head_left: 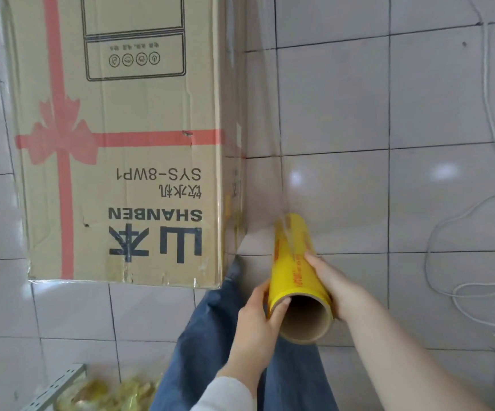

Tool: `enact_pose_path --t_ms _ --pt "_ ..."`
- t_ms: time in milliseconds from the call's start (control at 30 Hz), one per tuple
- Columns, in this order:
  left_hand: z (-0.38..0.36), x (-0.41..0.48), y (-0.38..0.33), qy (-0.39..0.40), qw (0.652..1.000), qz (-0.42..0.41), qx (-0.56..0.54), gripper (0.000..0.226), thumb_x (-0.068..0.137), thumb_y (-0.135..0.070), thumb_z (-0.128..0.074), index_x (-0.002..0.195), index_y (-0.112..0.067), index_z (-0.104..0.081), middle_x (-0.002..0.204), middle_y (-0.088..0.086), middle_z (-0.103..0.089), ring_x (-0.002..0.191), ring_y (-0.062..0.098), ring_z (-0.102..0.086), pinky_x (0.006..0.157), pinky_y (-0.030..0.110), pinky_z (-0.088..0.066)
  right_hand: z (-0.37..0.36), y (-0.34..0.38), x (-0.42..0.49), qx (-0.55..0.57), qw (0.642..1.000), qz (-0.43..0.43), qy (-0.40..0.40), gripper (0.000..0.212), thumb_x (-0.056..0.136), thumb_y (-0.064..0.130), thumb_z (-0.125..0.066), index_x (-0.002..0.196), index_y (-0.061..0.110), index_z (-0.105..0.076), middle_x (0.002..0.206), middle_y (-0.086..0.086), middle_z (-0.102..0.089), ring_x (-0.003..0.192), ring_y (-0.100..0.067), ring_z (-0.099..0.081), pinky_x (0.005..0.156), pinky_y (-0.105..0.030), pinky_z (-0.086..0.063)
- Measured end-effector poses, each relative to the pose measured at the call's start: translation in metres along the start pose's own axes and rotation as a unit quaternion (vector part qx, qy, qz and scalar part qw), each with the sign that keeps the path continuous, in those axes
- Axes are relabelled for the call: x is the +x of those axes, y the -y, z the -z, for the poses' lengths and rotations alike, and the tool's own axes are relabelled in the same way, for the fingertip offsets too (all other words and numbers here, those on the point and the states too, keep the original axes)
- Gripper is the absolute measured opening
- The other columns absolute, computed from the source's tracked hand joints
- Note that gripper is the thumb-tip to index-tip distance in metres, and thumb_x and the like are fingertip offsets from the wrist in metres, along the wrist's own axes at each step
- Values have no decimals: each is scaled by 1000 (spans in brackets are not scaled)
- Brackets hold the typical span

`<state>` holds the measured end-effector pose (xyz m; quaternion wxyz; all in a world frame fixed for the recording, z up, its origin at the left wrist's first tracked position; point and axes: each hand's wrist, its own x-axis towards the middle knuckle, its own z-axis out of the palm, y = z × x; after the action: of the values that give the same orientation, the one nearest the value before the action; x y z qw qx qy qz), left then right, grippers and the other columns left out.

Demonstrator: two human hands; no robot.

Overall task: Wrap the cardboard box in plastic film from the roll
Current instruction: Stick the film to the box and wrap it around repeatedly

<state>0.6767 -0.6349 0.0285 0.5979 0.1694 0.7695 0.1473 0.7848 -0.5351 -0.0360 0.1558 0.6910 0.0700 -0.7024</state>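
Both hands gripped the roll (pixel 295 271): left hand (pixel 258 318) fingers curled round its near end, right hand (pixel 329 283) fingers pressed along its side. Its long axis ran away from the person. The box (pixel 127 161) stood left of the fingers, nearer the left hand, film (pixel 261 143) stretched between (faintly visible).

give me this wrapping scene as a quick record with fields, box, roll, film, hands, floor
box: cardboard box, printed red ribbon, standing on the floor
roll: yellow roll, hollow core facing the camera
film: clear film stretched from roll to the box's right side
left hand: left hand gripping the roll's near end
right hand: right hand gripping the roll's right side
floor: pale tiled floor, white cable at right
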Motion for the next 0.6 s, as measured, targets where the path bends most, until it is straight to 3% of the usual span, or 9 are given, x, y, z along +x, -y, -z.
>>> enact_pose_path --t_ms 67,133,233,267,367,433,500,600 --pt "6 1 14 20 999 36 18 36 89 -37 -55 122 -25 -47 107 -10 -58 108 9 -55 88 17 -42 -14 -8 5 -58 996 29 -60 54 95 43 -49 142 17 -39 133 -16 -55 115 -34 -57 100 -47 -45" --pt "16 3 25 85 992 50 75 59 85 -47 -55 134 -18 -40 118 -7 -54 114 11 -52 98 25 -42 -25 -18 6 -92 991 23 -89 62 96 42 -48 150 19 -26 144 -14 -44 125 -35 -49 106 -47 -40" --pt "33 9 27 147 981 4 125 104 68 -70 -52 149 -21 -9 151 -8 -20 142 10 -16 115 27 -17 -37 -27 7 -82 992 18 -97 66 96 44 -47 152 22 -19 149 -13 -38 129 -36 -46 108 -49 -38" --pt "38 13 24 159 978 -27 129 104 68 -69 -53 149 -24 -6 153 -10 -14 142 7 -12 114 25 -14 -40 -28 9 -73 993 25 -94 63 97 43 -46 151 22 -21 147 -14 -41 127 -35 -47 107 -49 -39" --pt "52 27 21 160 968 -88 171 78 81 -50 -61 144 -33 -20 144 -5 -36 132 12 -36 106 24 -28 -48 -28 14 -20 998 17 -63 54 97 46 -45 143 19 -36 134 -17 -54 116 -34 -57 97 -47 -47" --pt "61 30 26 147 968 -88 183 68 83 -45 -60 141 -34 -25 138 -4 -43 124 14 -44 102 25 -33 -48 -36 10 8 1000 -8 -25 54 95 56 -42 133 19 -48 118 -16 -62 100 -31 -63 79 -39 -53" --pt "66 24 35 133 976 -71 155 66 84 -45 -58 141 -34 -26 137 -6 -43 122 13 -45 102 26 -36 -45 -53 6 29 999 -19 -29 48 95 56 -41 122 18 -53 95 -13 -63 80 -26 -60 64 -31 -48" --pt "59 10 51 105 987 -55 107 67 83 -46 -60 141 -32 -28 137 -5 -44 123 12 -45 105 30 -37 -44 -79 7 111 993 -36 -11 63 88 58 -53 129 10 -57 87 -13 -70 79 -29 -64 69 -35 -52"
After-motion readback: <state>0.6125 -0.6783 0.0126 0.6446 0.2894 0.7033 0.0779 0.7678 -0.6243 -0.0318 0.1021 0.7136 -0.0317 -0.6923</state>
